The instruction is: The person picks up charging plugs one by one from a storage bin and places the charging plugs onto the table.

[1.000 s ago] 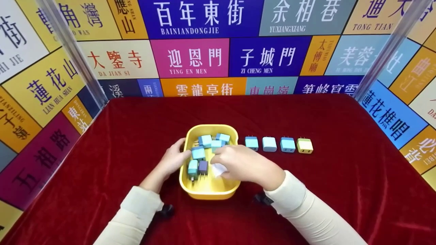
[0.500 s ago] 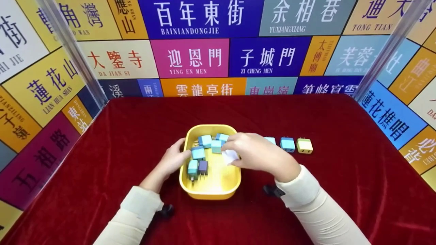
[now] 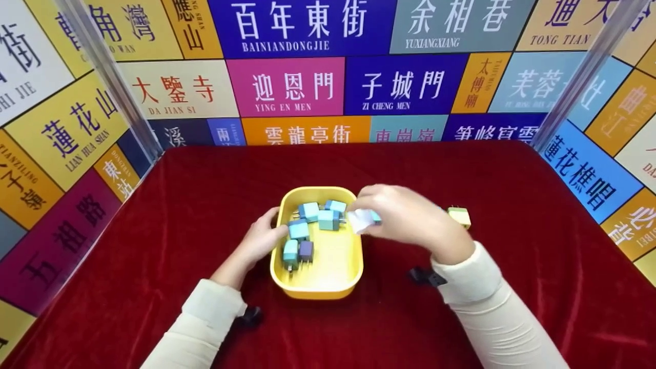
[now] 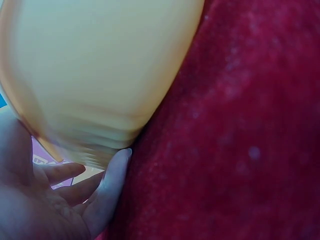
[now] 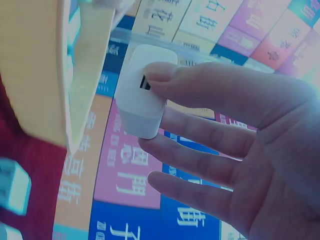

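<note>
My right hand (image 3: 405,215) pinches a white charger plug (image 3: 360,221) just above the right rim of a yellow plastic bin (image 3: 319,294). In the right wrist view the thumb lies over the port face of the white charger plug (image 5: 137,107), and the other fingers spread behind it. My left hand (image 3: 263,236) holds the left side of the bin. Fingers and thumb press against the bin's outer wall (image 4: 105,65) in the left wrist view. Inside the bin lie several charger plugs, light blue ones (image 3: 309,211) and a dark purple one (image 3: 306,251).
Right of the bin, a yellow-and-white charger plug (image 3: 459,216) stands on the dark red cloth (image 3: 230,179). A blue charger plug (image 3: 376,217) shows partly past my right hand, which hides other plugs there. Sign-covered panels (image 3: 287,87) enclose the back and sides.
My right hand has moved out of the bin's middle to the right, carrying the white charger plug over the rim. A light blue plug inside has shifted slightly. My left hand has stayed put.
</note>
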`<move>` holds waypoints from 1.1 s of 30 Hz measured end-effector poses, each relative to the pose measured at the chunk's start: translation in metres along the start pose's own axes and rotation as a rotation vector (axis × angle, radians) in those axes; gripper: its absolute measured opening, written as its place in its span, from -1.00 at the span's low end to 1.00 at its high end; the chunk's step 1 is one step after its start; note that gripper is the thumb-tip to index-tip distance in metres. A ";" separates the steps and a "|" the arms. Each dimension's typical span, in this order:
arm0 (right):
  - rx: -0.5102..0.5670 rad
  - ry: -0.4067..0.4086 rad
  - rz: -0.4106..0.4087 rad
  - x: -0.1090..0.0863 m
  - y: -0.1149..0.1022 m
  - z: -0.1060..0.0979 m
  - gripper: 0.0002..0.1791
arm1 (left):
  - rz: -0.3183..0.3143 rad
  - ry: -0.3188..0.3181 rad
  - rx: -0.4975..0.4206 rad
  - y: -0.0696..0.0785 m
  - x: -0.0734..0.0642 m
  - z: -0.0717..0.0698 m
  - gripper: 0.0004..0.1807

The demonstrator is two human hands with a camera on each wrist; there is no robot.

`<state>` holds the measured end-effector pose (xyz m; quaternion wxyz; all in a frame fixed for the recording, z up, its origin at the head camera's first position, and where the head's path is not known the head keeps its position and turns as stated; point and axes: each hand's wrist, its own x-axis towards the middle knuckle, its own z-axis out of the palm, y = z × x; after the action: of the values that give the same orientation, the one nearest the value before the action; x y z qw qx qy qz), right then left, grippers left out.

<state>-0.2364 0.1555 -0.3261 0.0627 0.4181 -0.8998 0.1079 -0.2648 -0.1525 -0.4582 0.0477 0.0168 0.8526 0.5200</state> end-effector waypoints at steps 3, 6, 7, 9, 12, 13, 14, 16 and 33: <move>-0.020 0.005 0.023 -0.007 0.011 -0.007 -0.62 | 0.003 0.002 -0.004 0.001 0.000 -0.001 -0.30; -0.039 -0.004 0.042 -0.014 0.021 -0.010 -0.63 | 0.002 0.005 -0.006 0.000 0.000 -0.001 -0.30; -0.047 -0.007 0.048 -0.017 0.025 -0.011 -0.63 | 0.001 0.007 -0.005 0.000 0.000 -0.001 -0.30; -0.059 -0.015 0.063 -0.022 0.032 -0.013 -0.63 | -0.002 0.008 -0.004 0.000 -0.001 -0.001 -0.30; -0.072 -0.025 0.090 -0.030 0.043 -0.014 -0.64 | -0.005 0.008 -0.005 0.000 -0.001 -0.001 -0.29; -0.074 -0.028 0.098 -0.033 0.047 -0.015 -0.64 | -0.005 0.007 -0.005 0.000 -0.001 -0.001 -0.29; -0.076 -0.030 0.105 -0.037 0.050 -0.015 -0.65 | -0.004 0.007 -0.006 0.000 -0.001 -0.001 -0.29; -0.081 -0.033 0.115 -0.045 0.058 -0.015 -0.65 | 0.002 0.007 -0.007 0.000 -0.001 -0.001 -0.29; -0.041 -0.036 0.279 -0.105 0.118 -0.023 -0.58 | -0.005 0.001 -0.012 0.000 0.000 0.000 -0.30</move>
<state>-0.2591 0.3127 -0.3421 0.0393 0.2894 -0.9522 0.0898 -0.2652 -0.1523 -0.4581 0.0486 0.0140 0.8496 0.5250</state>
